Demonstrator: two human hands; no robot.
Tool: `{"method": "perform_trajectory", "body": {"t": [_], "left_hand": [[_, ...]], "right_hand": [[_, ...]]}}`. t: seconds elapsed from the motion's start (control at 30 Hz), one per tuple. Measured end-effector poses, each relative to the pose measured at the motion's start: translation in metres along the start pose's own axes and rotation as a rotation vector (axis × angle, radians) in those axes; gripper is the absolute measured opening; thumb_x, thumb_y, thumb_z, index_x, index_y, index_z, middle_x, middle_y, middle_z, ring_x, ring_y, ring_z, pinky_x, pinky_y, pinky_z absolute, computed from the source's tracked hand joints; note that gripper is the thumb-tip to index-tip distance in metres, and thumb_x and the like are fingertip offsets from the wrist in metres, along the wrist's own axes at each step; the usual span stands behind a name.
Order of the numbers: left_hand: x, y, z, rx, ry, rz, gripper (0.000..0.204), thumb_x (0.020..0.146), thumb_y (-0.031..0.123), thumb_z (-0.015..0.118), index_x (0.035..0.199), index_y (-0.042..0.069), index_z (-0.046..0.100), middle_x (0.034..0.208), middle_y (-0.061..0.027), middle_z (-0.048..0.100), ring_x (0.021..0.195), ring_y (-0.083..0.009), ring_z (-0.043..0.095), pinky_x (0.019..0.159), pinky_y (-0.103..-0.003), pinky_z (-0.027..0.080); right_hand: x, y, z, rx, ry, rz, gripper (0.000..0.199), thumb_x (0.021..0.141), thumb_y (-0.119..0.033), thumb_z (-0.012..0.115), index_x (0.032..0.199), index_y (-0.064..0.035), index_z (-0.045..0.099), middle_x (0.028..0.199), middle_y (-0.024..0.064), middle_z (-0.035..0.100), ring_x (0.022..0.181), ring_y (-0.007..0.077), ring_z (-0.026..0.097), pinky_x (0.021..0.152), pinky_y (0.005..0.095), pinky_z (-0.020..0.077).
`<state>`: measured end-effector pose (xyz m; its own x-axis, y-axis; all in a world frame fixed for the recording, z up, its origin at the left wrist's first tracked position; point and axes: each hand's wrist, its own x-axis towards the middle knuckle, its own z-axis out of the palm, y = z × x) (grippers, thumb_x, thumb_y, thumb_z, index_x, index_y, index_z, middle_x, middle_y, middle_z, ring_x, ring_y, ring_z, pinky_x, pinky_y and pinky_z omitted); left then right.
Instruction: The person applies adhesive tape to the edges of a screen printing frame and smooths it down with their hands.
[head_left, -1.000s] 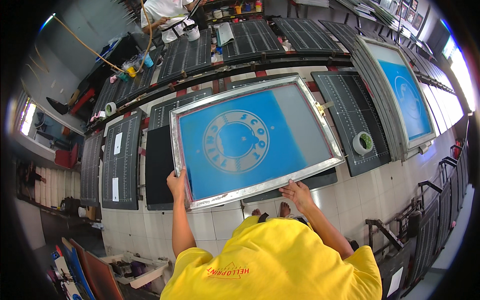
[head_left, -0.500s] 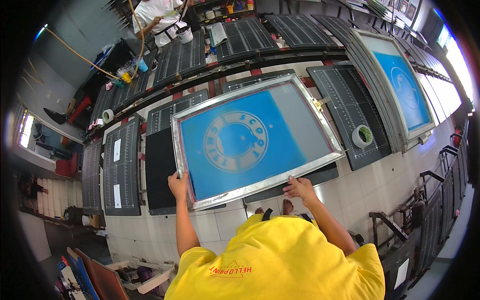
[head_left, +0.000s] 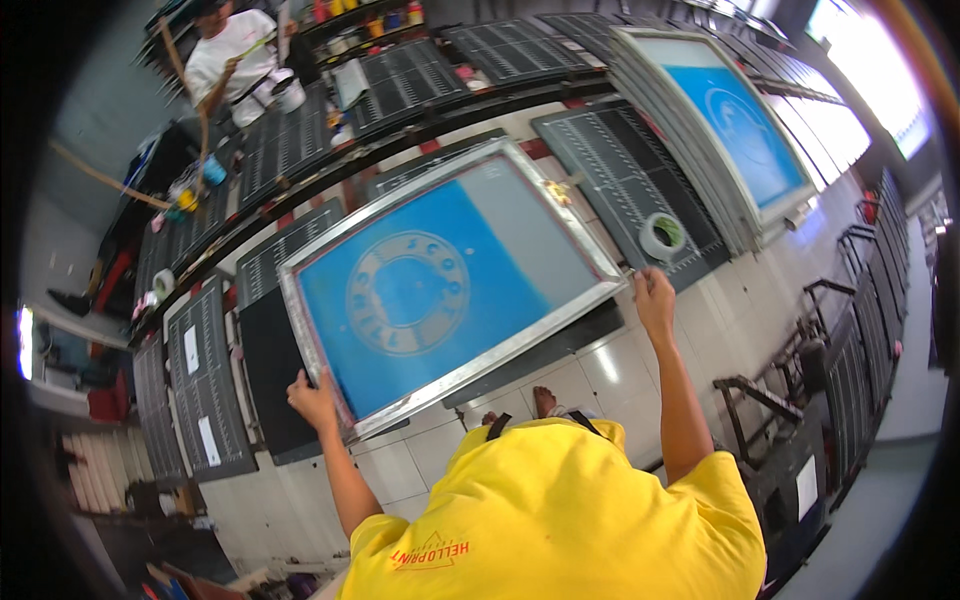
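Note:
A screen-printing frame point(head_left: 487, 372) with metal edges lies tilted over a black printing board in front of me. Its mesh point(head_left: 500, 300) is mostly coated blue, with a pale ring-shaped design. My left hand point(head_left: 315, 402) grips the frame's near left side, thumb on the edge, the other fingers partly hidden. At the near right corner is my right hand point(head_left: 655, 300), its fingers drawn together against the metal. A small brass-coloured hinge clamp point(head_left: 559, 192) sits on the frame's far right side.
Beyond the frame stands another blue-coated screen point(head_left: 745, 130), leaning upright. A roll of tape point(head_left: 662, 236) rests on the right-hand board point(head_left: 610, 165). Across the aisle, a person point(head_left: 235, 65) in white holds a stick near a pot point(head_left: 288, 92). Dark racks point(head_left: 850, 380) line the right.
My right hand has moved from the frame's near edge to its right corner, and its spread fingers have closed. The left hand keeps its hold. The whole view has turned.

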<state>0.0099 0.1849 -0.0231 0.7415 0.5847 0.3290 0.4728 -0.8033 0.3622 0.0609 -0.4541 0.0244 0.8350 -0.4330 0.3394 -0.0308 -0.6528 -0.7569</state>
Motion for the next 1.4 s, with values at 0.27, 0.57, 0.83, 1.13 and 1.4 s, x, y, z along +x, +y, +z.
{"method": "perform_trajectory", "body": {"t": [0.27, 0.57, 0.83, 1.13, 1.4], "left_hand": [[-0.037, 0.047, -0.027, -0.408, 0.132, 0.215, 0.021, 0.089, 0.016, 0.066, 0.104, 0.000, 0.069, 0.100, -0.0132, 0.060, 0.090, -0.0273, 0.057, 0.078, -0.039, 0.048], [-0.101, 0.132, -0.045, -0.678, -0.081, 0.284, 0.014, 0.090, 0.010, 0.065, 0.102, 0.005, 0.069, 0.100, -0.0091, 0.059, 0.085, -0.0201, 0.058, 0.063, -0.030, 0.045], [-0.143, 0.205, -0.085, -0.875, -0.487, 0.467, 0.030, 0.089, 0.012, 0.066, 0.118, 0.006, 0.064, 0.112, -0.0144, 0.060, 0.101, -0.0315, 0.059, 0.089, -0.039, 0.048], [-0.124, 0.232, -0.096, -0.883, -0.926, 1.081, 0.054, 0.083, 0.035, 0.072, 0.124, 0.002, 0.058, 0.130, -0.0174, 0.057, 0.130, -0.0372, 0.046, 0.111, -0.045, 0.036], [-0.124, 0.173, -0.106, -0.997, -0.907, 0.868, 0.047, 0.077, 0.042, 0.078, 0.101, 0.004, 0.065, 0.107, -0.0146, 0.065, 0.112, -0.0341, 0.057, 0.102, -0.045, 0.039]], "right_hand": [[0.046, 0.059, -0.027, -0.514, -0.092, -0.010, 0.046, 0.090, -0.010, 0.061, 0.135, -0.0055, 0.049, 0.144, 0.0142, 0.046, 0.122, 0.0377, 0.054, 0.095, 0.0441, 0.0485], [0.098, 0.096, -0.027, -0.515, -0.144, -0.090, 0.023, 0.089, -0.014, 0.063, 0.109, -0.0034, 0.067, 0.114, 0.0174, 0.064, 0.106, 0.0390, 0.061, 0.086, 0.0457, 0.0498], [0.038, -0.043, -0.057, -0.290, -0.210, -0.341, 0.022, 0.086, -0.002, 0.063, 0.107, 0.0032, 0.063, 0.092, 0.0148, 0.062, 0.074, 0.0263, 0.062, 0.069, 0.0346, 0.0491], [-0.074, -0.177, -0.026, 0.357, -1.155, -0.240, 0.023, 0.076, 0.003, 0.066, 0.098, 0.0014, 0.067, 0.098, 0.0115, 0.063, 0.079, 0.0191, 0.060, 0.065, 0.0274, 0.0494], [-0.105, -0.178, 0.022, 0.694, -1.007, 0.162, 0.027, 0.096, -0.007, 0.054, 0.121, 0.0002, 0.060, 0.116, 0.0076, 0.062, 0.097, 0.0160, 0.061, 0.078, 0.0302, 0.0505]]}}
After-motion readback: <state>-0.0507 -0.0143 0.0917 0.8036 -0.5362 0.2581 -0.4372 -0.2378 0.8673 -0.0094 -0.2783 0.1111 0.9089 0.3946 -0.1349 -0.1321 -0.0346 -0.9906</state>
